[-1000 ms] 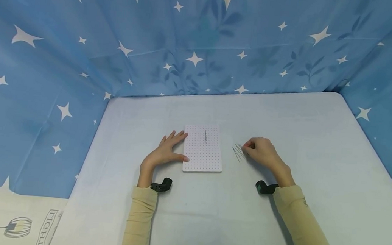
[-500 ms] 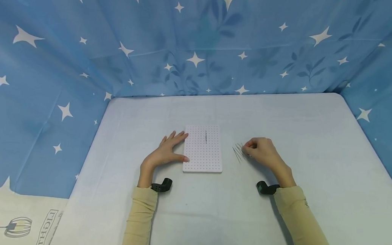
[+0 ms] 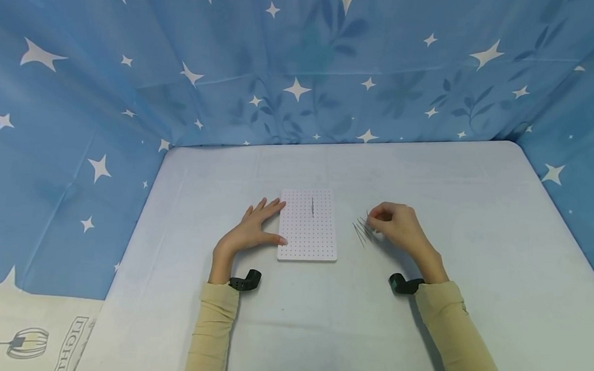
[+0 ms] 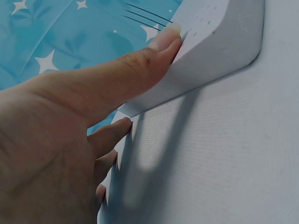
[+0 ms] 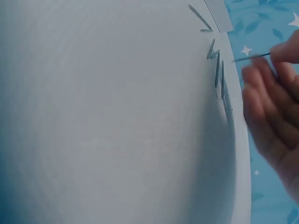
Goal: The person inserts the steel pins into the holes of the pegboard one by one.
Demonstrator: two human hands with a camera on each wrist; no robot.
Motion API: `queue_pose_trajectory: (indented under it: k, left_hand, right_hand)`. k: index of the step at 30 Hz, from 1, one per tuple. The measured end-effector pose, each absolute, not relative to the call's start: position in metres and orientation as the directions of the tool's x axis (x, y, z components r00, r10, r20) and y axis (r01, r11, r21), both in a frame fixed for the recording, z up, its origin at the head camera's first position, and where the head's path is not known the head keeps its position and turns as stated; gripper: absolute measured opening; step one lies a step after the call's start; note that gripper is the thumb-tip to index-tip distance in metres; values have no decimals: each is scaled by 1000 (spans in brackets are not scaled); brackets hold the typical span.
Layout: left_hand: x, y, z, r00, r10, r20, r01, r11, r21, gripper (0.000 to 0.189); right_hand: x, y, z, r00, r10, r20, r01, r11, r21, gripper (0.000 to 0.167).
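A white pegboard [image 3: 307, 238] with a grid of small holes lies flat on the table. Thin metal pins [image 4: 145, 18] stand in its upper part. My left hand [image 3: 246, 233] is spread along the board's left side, its thumb [image 4: 154, 56] on the top edge near the front corner and a fingertip at the edge farther back. To the right of the board, my right hand [image 3: 397, 227] pinches a thin metal pin [image 5: 252, 57] between thumb and finger, just above several loose pins [image 3: 359, 236] on the table.
A white cloth covers the table [image 3: 317, 336]. Blue curtains [image 3: 305, 65] with white stars hang behind it and along both sides. Each wrist wears a black camera, one on the left [image 3: 246, 280] and one on the right [image 3: 401, 285].
My right hand has risen slightly off the loose pins with a pin between its fingertips. The left hand and the pegboard have kept their places.
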State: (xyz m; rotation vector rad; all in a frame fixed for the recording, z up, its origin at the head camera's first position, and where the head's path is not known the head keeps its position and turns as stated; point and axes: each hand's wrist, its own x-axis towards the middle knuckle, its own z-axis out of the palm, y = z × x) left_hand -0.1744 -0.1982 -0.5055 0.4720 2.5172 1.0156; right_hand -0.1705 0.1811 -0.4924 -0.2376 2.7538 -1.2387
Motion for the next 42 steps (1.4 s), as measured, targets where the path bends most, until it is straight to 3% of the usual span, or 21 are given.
queue_pose_trajectory:
  k: [15,26,42]
  left_hand:
    - [-175,-198,-505,-867,443,-227,163,684,711,100]
    - [-175,-199,-505,-866,446,-225,167,683,711,100]
    - [-175,-197,-506,-869,438,-231,164,694,701,100]
  right_hand:
    - [-173,168,-486,-979,-201,11,-109,482,-870,15]
    - [-177,155,-483,-972,-229,-49,-52,415,-908,31]
    - [-182,129,-483,-960,-278,-41,-60,345,-937,16]
